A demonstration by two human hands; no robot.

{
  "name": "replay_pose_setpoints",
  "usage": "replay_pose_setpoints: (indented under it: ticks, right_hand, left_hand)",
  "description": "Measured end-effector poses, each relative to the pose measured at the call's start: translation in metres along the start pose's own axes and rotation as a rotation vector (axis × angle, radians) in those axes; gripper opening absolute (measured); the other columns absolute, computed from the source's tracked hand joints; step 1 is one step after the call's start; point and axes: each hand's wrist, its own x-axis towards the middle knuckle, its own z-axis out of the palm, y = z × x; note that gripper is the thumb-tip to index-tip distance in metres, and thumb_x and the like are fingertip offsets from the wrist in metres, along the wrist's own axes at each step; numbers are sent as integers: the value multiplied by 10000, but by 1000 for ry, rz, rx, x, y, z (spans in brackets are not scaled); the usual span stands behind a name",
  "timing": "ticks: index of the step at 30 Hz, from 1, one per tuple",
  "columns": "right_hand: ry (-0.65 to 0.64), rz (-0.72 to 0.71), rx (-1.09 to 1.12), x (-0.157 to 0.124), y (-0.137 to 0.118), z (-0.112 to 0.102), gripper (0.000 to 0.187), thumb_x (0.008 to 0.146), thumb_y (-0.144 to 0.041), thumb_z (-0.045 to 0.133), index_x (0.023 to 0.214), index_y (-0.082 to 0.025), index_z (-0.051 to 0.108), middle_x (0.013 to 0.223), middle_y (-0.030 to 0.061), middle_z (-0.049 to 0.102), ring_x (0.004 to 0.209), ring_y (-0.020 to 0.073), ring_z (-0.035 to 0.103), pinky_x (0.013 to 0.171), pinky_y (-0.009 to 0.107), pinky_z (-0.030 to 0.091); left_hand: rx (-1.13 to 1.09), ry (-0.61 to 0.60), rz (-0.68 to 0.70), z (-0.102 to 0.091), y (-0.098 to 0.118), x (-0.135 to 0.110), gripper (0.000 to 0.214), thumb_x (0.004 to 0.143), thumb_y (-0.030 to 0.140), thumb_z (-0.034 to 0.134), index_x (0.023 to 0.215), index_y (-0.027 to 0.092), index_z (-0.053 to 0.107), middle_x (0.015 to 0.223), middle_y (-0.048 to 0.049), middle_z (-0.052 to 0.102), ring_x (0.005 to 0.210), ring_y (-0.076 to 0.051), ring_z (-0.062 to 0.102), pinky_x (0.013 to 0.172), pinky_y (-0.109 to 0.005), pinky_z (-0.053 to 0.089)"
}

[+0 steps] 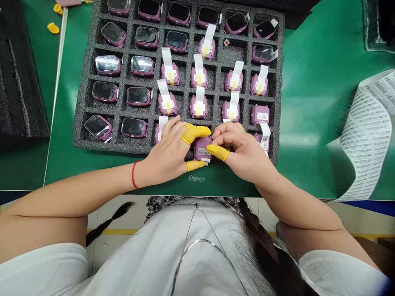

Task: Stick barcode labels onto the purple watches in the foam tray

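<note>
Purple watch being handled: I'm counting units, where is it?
Head view, centre: the purple watch is pinched between left hand and right hand, over the foam tray's near edge.

Sixteen screen-up watch bodies [138, 95] and eleven label-up watch bodies [260, 114] are sitting in one foam tray [80, 135], one held watch body [202, 150] is resting between the left hand [168, 152] and the right hand [247, 154], together wearing three yellow finger cots [194, 132], and two loose cots [53, 28] are lying outside the tray.

The tray [80, 102] lies on the mat [308, 102] (watches [140, 95] in its cells), label strip [367, 135] right of it.
</note>
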Motion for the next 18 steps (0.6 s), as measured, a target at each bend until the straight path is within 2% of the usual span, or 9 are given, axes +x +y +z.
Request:
replay_pose_setpoints:
  ticks: [14,18]
  right_hand:
    - [41,-73,-71,-2,3,4,128,825,-187,665,700,-200,638,893,28,626,929,192,530,875,386,418]
    - [79,-199,-213,-5,2,5,106,840,-191,654,737,-206,632,893,35,631,918,202,539,823,390,420]
  left_hand:
    - [-18,3,-3,3,-2,-1,493,880,405,647,1274,206,426,1159,-54,604,1106,-220,551,1161,-532,267]
    - [-20,11,-4,3,-2,-2,489,884,419,638,1275,212,429,1152,-50,603,1101,-220,548,1165,-532,259]
